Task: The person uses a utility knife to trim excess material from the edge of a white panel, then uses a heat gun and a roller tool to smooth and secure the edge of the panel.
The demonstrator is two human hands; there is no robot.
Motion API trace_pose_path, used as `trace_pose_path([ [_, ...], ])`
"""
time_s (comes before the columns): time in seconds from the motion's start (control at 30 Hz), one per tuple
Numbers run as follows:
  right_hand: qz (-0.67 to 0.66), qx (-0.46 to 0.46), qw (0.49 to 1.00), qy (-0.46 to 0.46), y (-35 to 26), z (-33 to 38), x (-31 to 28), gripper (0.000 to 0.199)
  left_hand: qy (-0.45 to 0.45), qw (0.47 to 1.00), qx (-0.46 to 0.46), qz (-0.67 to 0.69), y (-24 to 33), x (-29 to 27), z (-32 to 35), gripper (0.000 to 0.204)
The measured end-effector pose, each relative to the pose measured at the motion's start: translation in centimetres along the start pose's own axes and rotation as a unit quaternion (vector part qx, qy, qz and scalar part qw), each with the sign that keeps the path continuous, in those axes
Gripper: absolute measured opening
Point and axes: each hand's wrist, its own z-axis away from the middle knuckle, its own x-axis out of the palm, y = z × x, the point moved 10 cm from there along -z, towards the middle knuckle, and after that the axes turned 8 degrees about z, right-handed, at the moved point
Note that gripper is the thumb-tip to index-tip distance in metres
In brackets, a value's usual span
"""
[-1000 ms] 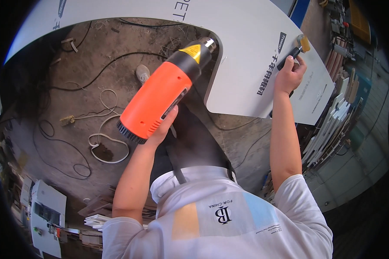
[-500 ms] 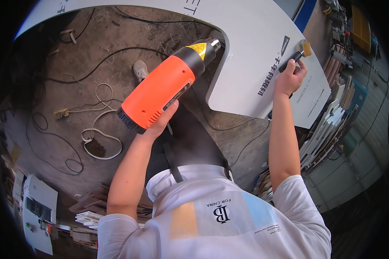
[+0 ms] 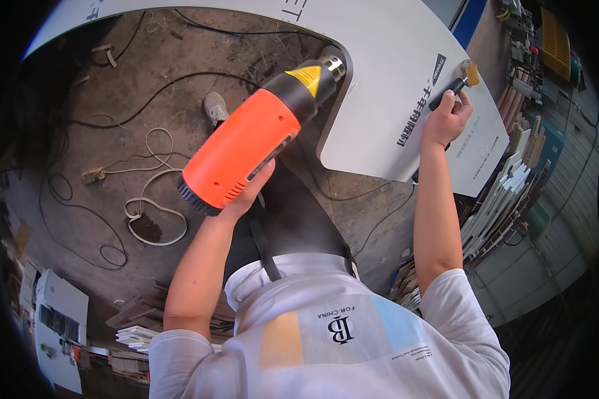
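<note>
Nearest to me, the left hand [image 3: 249, 193] is wrapped tight around the grip of the orange heat gun [image 3: 259, 136], nozzle aimed at the curved inner edge of the white panel [image 3: 393, 86]. I judge the gun moderately heavy and rigid, best held by its handle, clear of the hot metal tip. The right hand [image 3: 446, 120] is closed around the dark handle of a small roller [image 3: 462, 76], pressed on the panel face. The panel looks stiff but thin, and its film covering likely softens under heat. Beyond, loose cables [image 3: 146, 199] trail over the dirt floor [image 3: 113, 133], a trip hazard; stacked white strips [image 3: 506, 206] crowd the right side.
</note>
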Motion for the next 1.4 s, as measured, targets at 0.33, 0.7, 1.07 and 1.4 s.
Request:
trace_pose_path([
  [0.33,0.004,0.004,1.000,-0.006,0.0,0.0,0.0,0.046,-0.032,0.998,-0.049,0.013,-1.7,-0.1,0.1,0.026],
  [0.7,0.002,0.004,1.000,-0.004,0.0,0.0,0.0,0.045,-0.037,0.999,-0.009,-0.016,-1.7,0.1,-0.1,0.025],
  [1.07,0.013,0.002,1.000,-0.007,0.2,-0.1,0.1,0.045,-0.019,0.998,-0.048,0.022,-2.4,-0.1,-0.7,0.024],
  [1.4,0.003,0.001,1.000,0.000,0.1,0.0,-0.2,0.046,-0.019,0.999,-0.021,0.035,-1.6,-0.2,-0.7,0.026],
])
